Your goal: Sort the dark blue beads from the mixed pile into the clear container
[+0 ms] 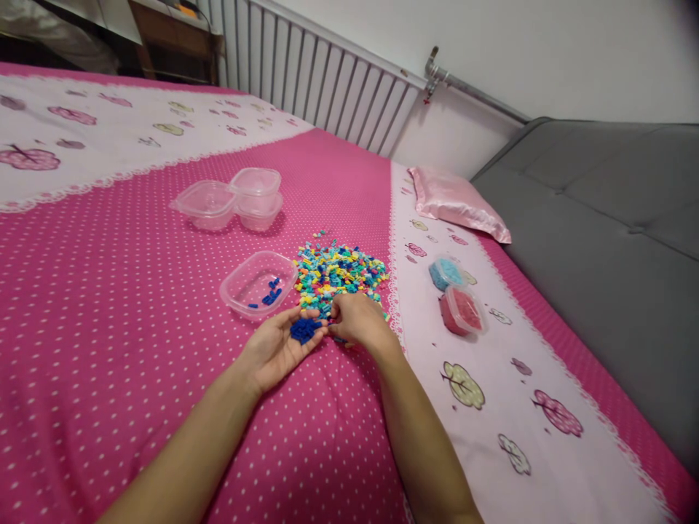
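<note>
My left hand (276,348) lies palm up on the pink dotted bedspread (109,306), cupping a small heap of dark blue beads (303,330). My right hand (356,320) rests knuckles up beside it, fingers pinched at the near edge of a pile of mixed coloured beads (339,271); what the fingertips hold is hidden. A clear plastic tub (258,284) with a few dark blue beads in it stands just beyond my left hand.
Stacked empty clear tubs (229,199) sit farther back. A tub of light blue beads (447,273) and one of red beads (461,310) stand to the right. A pink pillow (459,202), grey sofa (611,240) and radiator (328,80) border the bed.
</note>
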Available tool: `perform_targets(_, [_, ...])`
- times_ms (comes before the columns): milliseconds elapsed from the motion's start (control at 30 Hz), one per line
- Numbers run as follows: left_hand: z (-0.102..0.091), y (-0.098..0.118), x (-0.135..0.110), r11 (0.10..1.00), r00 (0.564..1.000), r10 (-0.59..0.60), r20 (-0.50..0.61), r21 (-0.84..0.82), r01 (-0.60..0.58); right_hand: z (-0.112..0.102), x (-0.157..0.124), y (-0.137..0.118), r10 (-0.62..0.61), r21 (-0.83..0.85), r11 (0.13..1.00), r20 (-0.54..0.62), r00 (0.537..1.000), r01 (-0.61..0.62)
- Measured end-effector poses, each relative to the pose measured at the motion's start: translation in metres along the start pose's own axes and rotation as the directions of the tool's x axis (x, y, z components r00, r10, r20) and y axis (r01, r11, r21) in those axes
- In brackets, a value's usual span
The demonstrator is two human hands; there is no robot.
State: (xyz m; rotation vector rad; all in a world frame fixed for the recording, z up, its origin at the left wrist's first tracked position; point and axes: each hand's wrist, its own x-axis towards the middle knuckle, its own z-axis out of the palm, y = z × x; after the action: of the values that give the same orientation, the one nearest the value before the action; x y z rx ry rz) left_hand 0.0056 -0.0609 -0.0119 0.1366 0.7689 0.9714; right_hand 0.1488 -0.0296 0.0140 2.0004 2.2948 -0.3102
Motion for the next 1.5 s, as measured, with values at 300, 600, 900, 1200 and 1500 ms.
perform_targets(300, [-0.003,0.0,0.002,1.0,1.0,0.011,-0.002,-0.013,-0.011,-0.01,-0.004,0.003,0.017,0.012,1.0,0.07,0.997,-0.018])
perform_targets(600, [-0.004,-0.001,0.002,1.0,1.0,0.011,-0.016,-0.02,-0.011,-0.023,-0.012,0.025,-0.099,0.274,0.947,-0.25,0.963,0.169])
perform_targets(900, [-0.005,-0.001,0.003,0.998,0.999,0.027,0.024,-0.051,-0.026,-0.038,-0.03,0.008,-0.367,0.378,0.686,-0.558,0.744,0.622])
perform_targets(1200, [-0.002,0.0,0.001,0.996,1.0,0.012,0.014,-0.086,-0.011,-0.04,-0.036,0.0,-0.395,0.409,0.618,-0.577,0.715,0.672])
perform_targets(1500, [-0.004,-0.001,0.003,0.999,1.0,-0.006,-0.02,-0.045,0.005,-0.028,-0.019,0.011,-0.199,0.373,0.838,-0.47,0.86,0.397])
